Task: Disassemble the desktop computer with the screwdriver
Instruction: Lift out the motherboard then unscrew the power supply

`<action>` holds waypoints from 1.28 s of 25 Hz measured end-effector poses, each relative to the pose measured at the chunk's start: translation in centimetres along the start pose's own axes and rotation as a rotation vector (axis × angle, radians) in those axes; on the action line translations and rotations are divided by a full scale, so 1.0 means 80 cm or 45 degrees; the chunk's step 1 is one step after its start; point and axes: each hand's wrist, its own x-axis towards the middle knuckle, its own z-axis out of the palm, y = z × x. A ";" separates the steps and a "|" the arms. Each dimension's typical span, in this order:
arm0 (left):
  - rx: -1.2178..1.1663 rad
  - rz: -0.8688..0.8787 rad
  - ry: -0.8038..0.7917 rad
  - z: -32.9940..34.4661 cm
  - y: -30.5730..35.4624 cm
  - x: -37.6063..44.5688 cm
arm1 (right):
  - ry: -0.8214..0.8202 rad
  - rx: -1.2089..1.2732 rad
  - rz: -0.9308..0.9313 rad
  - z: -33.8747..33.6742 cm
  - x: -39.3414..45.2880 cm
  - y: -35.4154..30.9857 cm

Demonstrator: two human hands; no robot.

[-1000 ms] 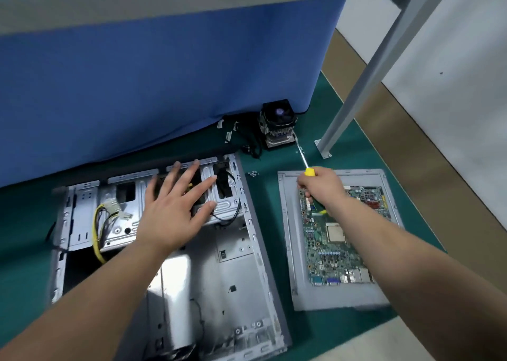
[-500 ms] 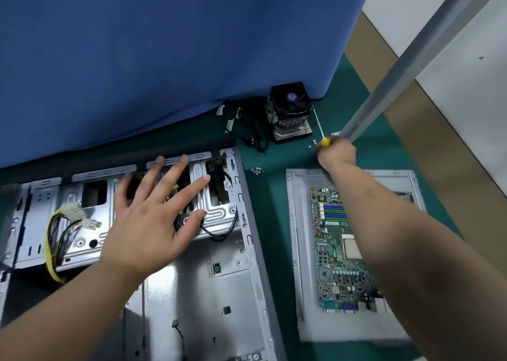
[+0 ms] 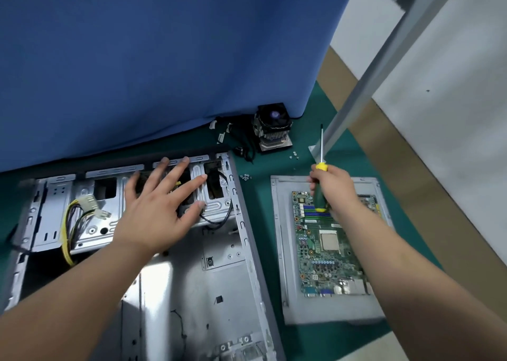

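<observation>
The open grey computer case [image 3: 225,273] lies flat on the green mat. My left hand [image 3: 162,209] rests on its drive cage with fingers spread and straight. My right hand [image 3: 333,187] grips a screwdriver [image 3: 320,152] with a green and yellow handle. Its shaft points up and away, and the tip is in the air. This hand hovers over the top edge of a grey panel [image 3: 282,251] that carries the green motherboard [image 3: 326,253]. Yellow and black power cables [image 3: 74,223] hang at the cage's left side.
A black CPU cooler [image 3: 273,127] stands at the back by the blue cloth [image 3: 164,58]. Small screws [image 3: 245,177] lie between case and panel, more screws [image 3: 294,155] near the cooler. A grey metal table leg [image 3: 370,78] slants down to the mat right of the screwdriver.
My right hand has pulled back from near the table leg's foot to above the motherboard panel, lifting the screwdriver upright. My left hand stays on the drive cage.
</observation>
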 end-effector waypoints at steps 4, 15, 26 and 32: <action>-0.413 -0.048 -0.061 -0.035 0.010 -0.015 | -0.247 0.226 -0.014 -0.002 -0.144 -0.019; -2.349 -0.890 0.119 -0.148 0.058 -0.265 | -0.662 0.093 0.014 0.129 -0.529 0.095; -2.388 -1.415 0.131 -0.117 -0.002 -0.446 | -0.744 -0.212 0.140 0.216 -0.643 0.221; -2.316 -1.590 0.067 -0.105 -0.002 -0.450 | -0.710 -0.171 0.237 0.221 -0.655 0.236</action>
